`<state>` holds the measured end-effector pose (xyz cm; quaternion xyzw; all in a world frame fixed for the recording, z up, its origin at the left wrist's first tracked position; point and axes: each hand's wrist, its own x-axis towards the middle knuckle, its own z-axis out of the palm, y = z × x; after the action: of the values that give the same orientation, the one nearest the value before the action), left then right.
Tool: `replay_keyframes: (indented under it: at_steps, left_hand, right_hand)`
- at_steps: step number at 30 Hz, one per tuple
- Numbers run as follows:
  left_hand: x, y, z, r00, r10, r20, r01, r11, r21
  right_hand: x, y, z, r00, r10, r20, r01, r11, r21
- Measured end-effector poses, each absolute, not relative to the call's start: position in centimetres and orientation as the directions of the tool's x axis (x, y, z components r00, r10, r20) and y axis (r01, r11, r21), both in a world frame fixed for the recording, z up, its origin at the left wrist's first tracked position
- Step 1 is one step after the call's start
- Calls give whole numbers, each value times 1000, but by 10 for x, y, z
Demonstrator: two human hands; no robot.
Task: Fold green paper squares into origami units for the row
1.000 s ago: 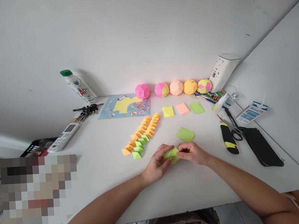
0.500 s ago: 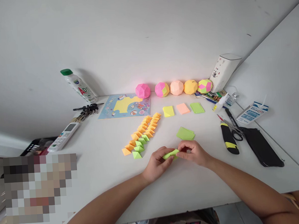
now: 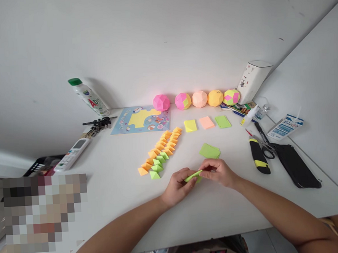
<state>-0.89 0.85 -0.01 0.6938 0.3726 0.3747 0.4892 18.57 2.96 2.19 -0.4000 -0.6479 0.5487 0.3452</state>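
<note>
Between my hands is a green paper piece, partly folded and mostly covered by fingers. My left hand pinches its left end with thumb and fingers. On the other end, my right hand grips the paper's edge between thumb and forefinger. Just beyond my right hand lie several loose green paper sheets. To the left of my hands, folded green paper units stand at the near end of two rows of folded orange paper units.
Yellow, peach and green note pads lie farther back. Several faceted paper balls line the wall. At right are a utility knife, scissors and black pouch; at left, a remote and bottle.
The green paper in my hands looks flatter and narrower, its upper edge pressed down. Both hands stay in nearly the same place, with small finger shifts.
</note>
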Motion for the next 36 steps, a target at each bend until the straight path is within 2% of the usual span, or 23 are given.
replay_keyframes:
  at_steps: [12, 22, 28, 31, 36]
  left_hand:
    - [-9, 8, 2, 460, 878, 135, 167, -234, 958]
    - [-9, 9, 5, 459, 878, 138, 191, -250, 949]
    - [-8, 8, 5, 432, 891, 138, 111, -204, 973]
    - [-9, 8, 4, 425, 892, 151, 156, -237, 959]
    - [-9, 9, 3, 427, 895, 131, 181, -226, 957]
  right_hand:
    - [186, 30, 16, -444, 893, -78, 58, -58, -997]
    - [186, 29, 16, -444, 895, 31, 79, 74, -994]
    - [186, 28, 22, -452, 889, 75, 137, 152, -979]
    - [185, 27, 26, -455, 885, 94, 171, 191, -967]
    - [185, 25, 30, -469, 882, 50, 209, 166, -964]
